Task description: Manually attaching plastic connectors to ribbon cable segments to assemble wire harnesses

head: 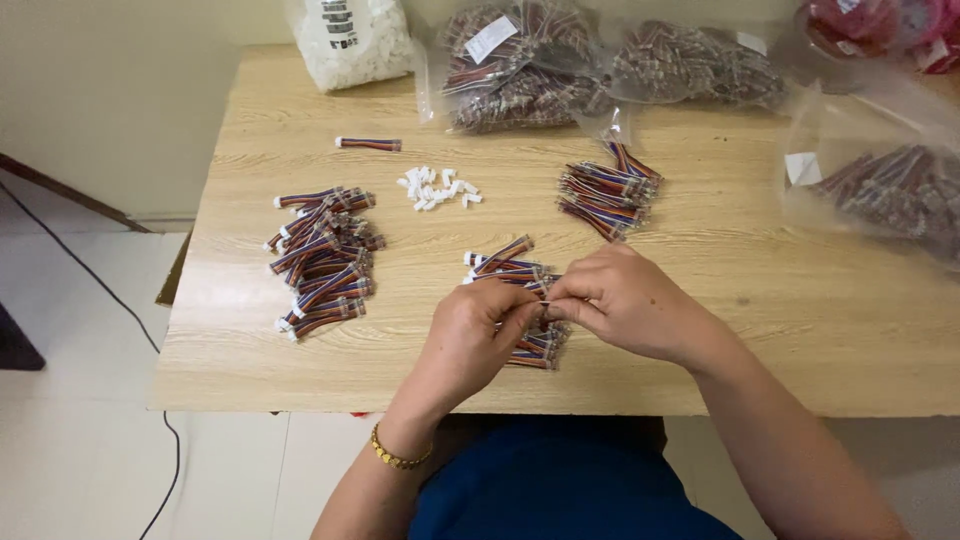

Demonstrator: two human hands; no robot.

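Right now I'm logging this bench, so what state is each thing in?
left hand: pinched on a wire bundle.
right hand: pinched on the same bundle.
wire bundle: held over a small pile.
left pile of bundles: loose, spread out.
white connectors: scattered heap.
single bundle: lying alone.
far bundles: spilling from an open bag.
bags: full, along the back edge.
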